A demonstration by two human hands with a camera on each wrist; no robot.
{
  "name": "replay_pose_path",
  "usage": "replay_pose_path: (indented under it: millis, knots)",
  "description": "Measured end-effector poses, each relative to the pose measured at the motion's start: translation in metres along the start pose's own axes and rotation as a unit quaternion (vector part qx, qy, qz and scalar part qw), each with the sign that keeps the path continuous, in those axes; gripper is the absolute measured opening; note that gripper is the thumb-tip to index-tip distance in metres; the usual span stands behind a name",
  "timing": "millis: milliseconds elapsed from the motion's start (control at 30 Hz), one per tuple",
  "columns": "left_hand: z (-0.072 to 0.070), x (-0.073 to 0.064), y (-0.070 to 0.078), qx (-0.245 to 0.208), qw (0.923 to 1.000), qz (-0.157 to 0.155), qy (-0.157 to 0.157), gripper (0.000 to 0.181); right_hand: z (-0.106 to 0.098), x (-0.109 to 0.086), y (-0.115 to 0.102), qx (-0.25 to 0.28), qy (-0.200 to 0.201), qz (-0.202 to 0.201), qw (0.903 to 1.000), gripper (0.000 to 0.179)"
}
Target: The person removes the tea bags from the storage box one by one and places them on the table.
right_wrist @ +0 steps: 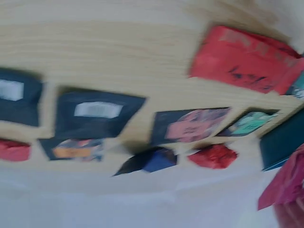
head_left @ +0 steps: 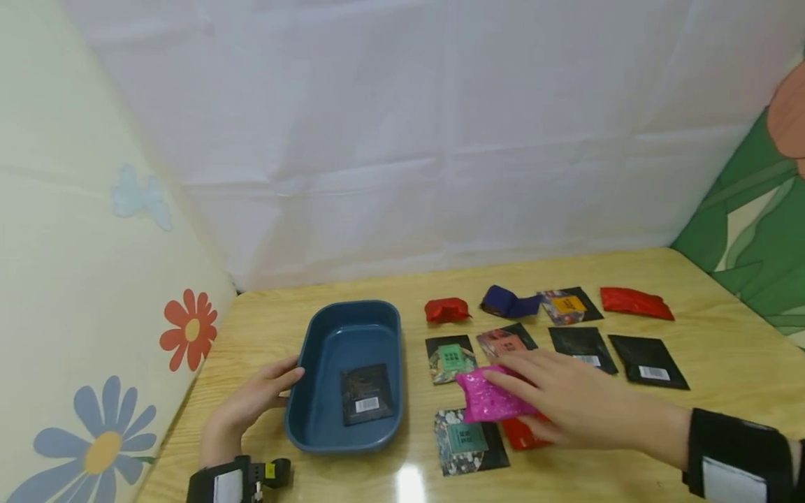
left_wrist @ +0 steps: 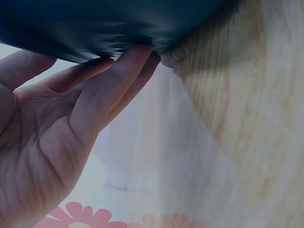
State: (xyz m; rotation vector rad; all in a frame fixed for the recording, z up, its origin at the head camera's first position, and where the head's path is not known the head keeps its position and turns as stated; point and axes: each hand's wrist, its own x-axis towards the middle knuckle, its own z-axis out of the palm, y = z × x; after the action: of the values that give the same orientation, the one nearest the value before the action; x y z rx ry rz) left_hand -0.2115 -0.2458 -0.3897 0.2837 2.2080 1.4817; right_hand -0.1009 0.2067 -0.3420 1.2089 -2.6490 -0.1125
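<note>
My right hand [head_left: 562,395] holds a shiny pink packet [head_left: 490,398] between thumb and fingers, above the sachets on the table. In the right wrist view the pink packet [right_wrist: 285,183] shows at the right edge. My left hand [head_left: 260,391] touches the outer left wall of a dark blue plastic bin [head_left: 342,445]. Up close in the left wrist view, the left fingers [left_wrist: 107,90] lie fairly straight against the bin's outside. Inside the bin lies one black sachet [head_left: 367,395] with a white barcode label. Below the right hand, a red packet [head_left: 524,434] is partly covered.
Near the right hand lie sachets with green labels [head_left: 450,358] [head_left: 470,441] and a pink-labelled sachet [head_left: 505,341]. Behind are a red wrapped piece [head_left: 447,309], a dark blue packet [head_left: 511,302], an orange-labelled sachet [head_left: 569,305] and a long red packet [head_left: 636,302]. Black sachets [head_left: 649,360] lie right.
</note>
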Motion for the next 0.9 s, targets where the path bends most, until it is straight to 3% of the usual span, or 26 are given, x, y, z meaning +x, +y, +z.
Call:
replay_pose_path:
  millis: [200,367,700,900]
  knots:
    - [0.002,0.001,0.0,-0.001,1.0,0.002,0.004,0.06,0.001,-0.021,0.025,-0.084,0.041,-0.08,0.9924,0.067]
    - [0.001,0.0,-0.001,-0.003,1.0,-0.002,-0.001,0.062,0.008,-0.038,0.044,-0.127,0.08,-0.106,0.9831,0.061]
    - [0.002,0.0,-0.001,0.003,1.0,-0.003,0.002,0.062,0.019,-0.067,0.068,-0.142,0.118,-0.116,0.9759,0.067]
    - [0.002,0.001,0.0,0.002,1.0,-0.005,0.006,0.061,0.029,-0.089,0.08,-0.1,0.09,-0.104,0.9855,0.065]
